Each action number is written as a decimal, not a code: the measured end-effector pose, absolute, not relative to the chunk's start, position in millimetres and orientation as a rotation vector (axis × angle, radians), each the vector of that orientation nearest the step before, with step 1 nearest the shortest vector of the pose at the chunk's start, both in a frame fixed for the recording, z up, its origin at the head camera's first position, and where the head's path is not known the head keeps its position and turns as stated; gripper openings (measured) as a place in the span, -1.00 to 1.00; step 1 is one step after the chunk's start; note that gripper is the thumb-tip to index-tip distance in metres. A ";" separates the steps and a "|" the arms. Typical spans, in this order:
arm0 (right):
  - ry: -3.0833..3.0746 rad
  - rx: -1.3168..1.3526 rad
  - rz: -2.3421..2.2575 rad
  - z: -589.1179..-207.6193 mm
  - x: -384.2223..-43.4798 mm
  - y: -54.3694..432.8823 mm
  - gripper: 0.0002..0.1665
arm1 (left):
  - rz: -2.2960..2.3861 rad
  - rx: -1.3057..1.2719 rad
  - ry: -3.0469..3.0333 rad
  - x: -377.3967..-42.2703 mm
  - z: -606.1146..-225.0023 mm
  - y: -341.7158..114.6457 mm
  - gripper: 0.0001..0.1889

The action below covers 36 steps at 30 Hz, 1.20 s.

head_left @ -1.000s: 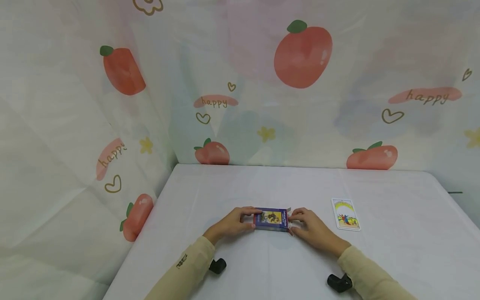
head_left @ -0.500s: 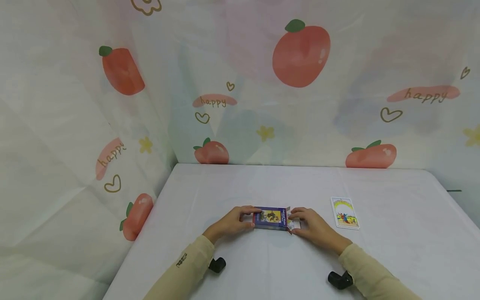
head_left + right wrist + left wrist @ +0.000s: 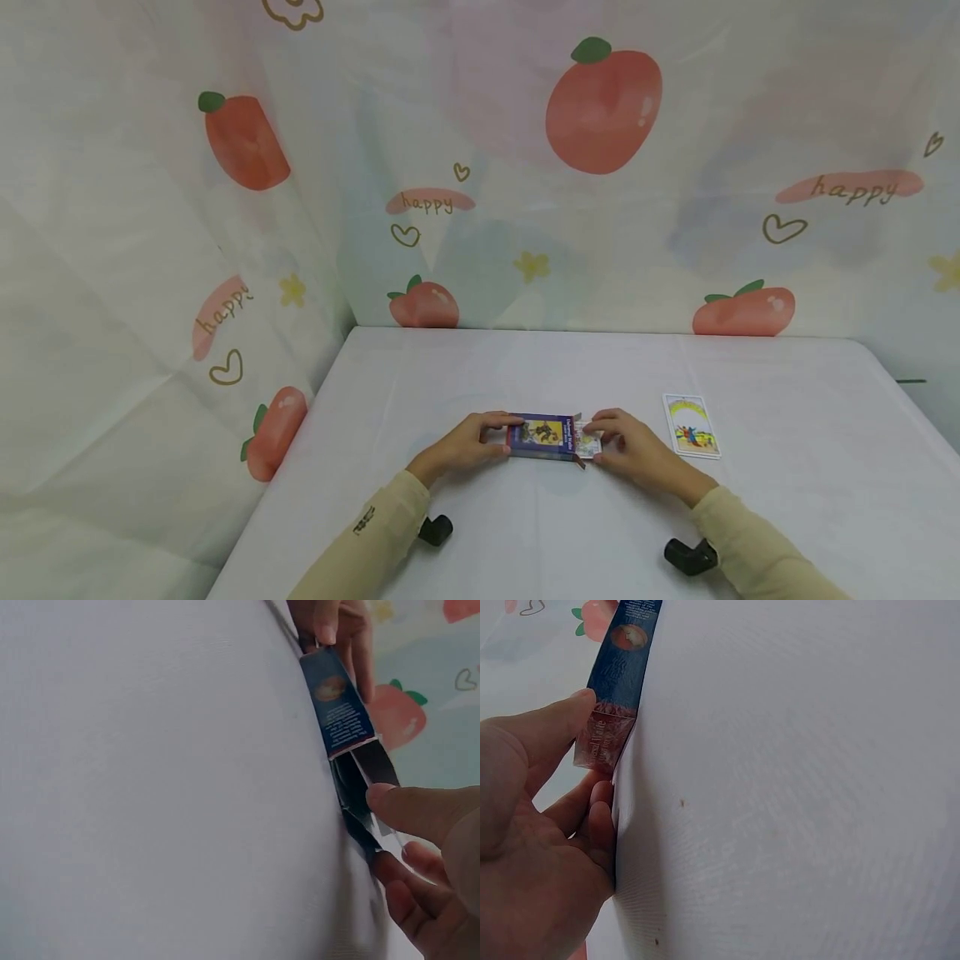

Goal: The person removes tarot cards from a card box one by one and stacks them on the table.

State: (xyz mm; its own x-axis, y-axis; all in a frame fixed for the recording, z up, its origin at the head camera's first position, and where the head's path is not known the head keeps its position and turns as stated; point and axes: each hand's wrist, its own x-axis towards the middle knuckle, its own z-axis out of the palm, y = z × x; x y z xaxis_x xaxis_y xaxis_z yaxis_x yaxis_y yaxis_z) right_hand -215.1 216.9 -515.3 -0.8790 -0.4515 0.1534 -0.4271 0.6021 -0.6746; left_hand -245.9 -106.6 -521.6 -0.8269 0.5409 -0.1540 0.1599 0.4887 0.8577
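Note:
A blue card box [image 3: 542, 437] with a yellow picture lies flat on the white table, its flap end facing right. My left hand [image 3: 463, 446] grips its left end, the thumb on the near side in the left wrist view. From the box's mouth a stack of cards [image 3: 588, 440] sticks partly out. My right hand [image 3: 637, 454] pinches the cards at their outer end; in the right wrist view the thumb [image 3: 390, 801] lies against their edge, beside the box's dark loose flap [image 3: 358, 825]. Whatever is inside the box is hidden.
To the right of my right hand, a small stack of picture cards [image 3: 692, 426] lies face up on the white tablecloth [image 3: 480, 367]. A printed fabric backdrop [image 3: 495, 167] stands behind the table and along its left side. Black wrist devices [image 3: 690, 557] show below the sleeves.
My right hand has shifted slightly right, drawing the cards farther out of the box so their printed face shows. The left hand and the box have stayed in place.

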 end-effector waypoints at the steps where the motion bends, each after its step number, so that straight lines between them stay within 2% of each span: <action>1: 2.758 -0.749 -1.186 -513.7 -215.3 217.9 -0.55 | 1.283 0.586 2.333 -245.8 -521.3 -106.5 -0.47; 9: 2.600 -0.586 -1.339 -510.0 -214.8 227.8 -0.48 | 1.274 0.576 2.336 -246.1 -520.9 -106.0 -0.47; 20: 2.662 -0.433 -1.338 -499.7 -208.1 240.4 -0.57 | 1.274 0.565 2.343 -245.2 -519.0 -105.2 -0.48; 36: 2.762 -0.447 -1.383 -493.2 -208.4 250.0 -0.54 | 1.282 0.581 2.332 -245.1 -520.0 -106.6 -0.49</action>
State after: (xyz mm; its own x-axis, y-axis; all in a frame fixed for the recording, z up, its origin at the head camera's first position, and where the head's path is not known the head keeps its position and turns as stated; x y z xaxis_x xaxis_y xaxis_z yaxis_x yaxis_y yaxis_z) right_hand -208.4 250.0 -493.2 -0.9588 -0.2625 0.1089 -0.2445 0.5665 -0.7870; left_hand -245.1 -106.6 -520.0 -0.8269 0.5405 -0.1552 0.1588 0.4891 0.8576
